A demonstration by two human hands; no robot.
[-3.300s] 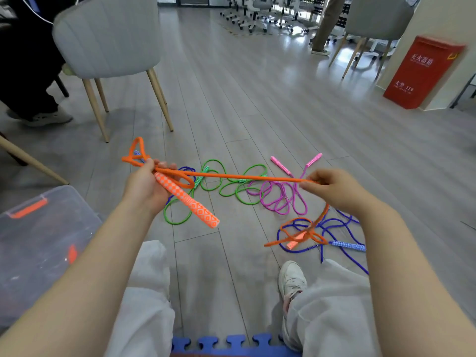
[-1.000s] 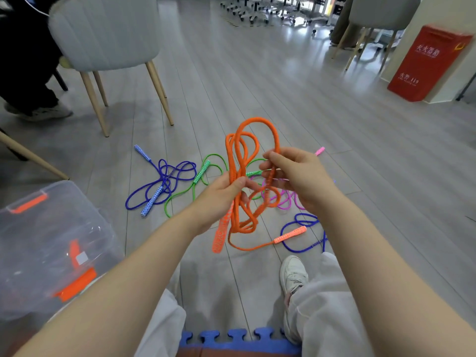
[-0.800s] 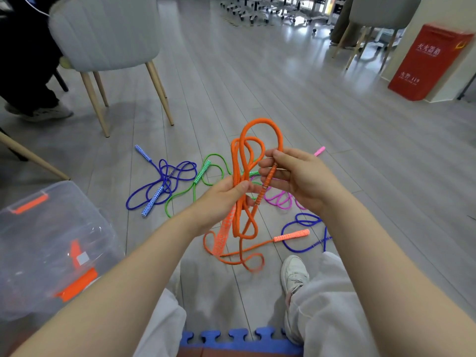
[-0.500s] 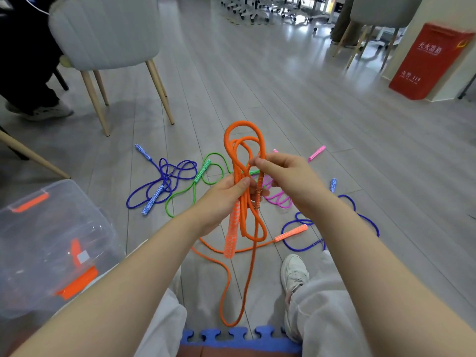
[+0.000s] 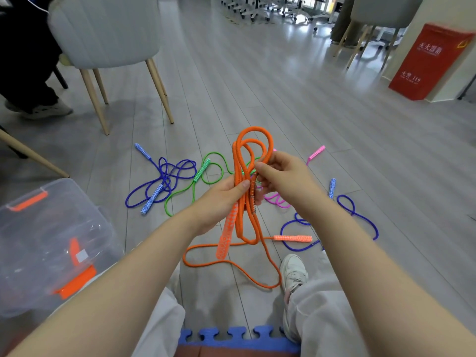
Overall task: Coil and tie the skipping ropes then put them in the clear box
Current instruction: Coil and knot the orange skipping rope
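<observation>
An orange skipping rope [image 5: 253, 140] is gathered into upright loops in front of me. My left hand [image 5: 221, 199] grips the bundle at its middle, thumb across the strands. My right hand [image 5: 280, 176] pinches the rope just to the right of that spot. One orange handle [image 5: 226, 235] hangs below my left hand; the other [image 5: 292, 238] lies on the floor with a slack loop of rope [image 5: 231, 264]. The clear box [image 5: 46, 243] with orange latches stands at the lower left, its lid on.
Other ropes lie on the wooden floor: a blue one [image 5: 159, 184] on the left, a green one [image 5: 198, 176], a pink one [image 5: 315, 153] and another blue one [image 5: 360, 215] on the right. A grey chair [image 5: 103, 29] stands far left, a red cabinet [image 5: 432, 60] far right.
The rope was stretched between my hands, then gathered into loops. In the last half second the hanging tail has settled into a loop on the floor near my foot.
</observation>
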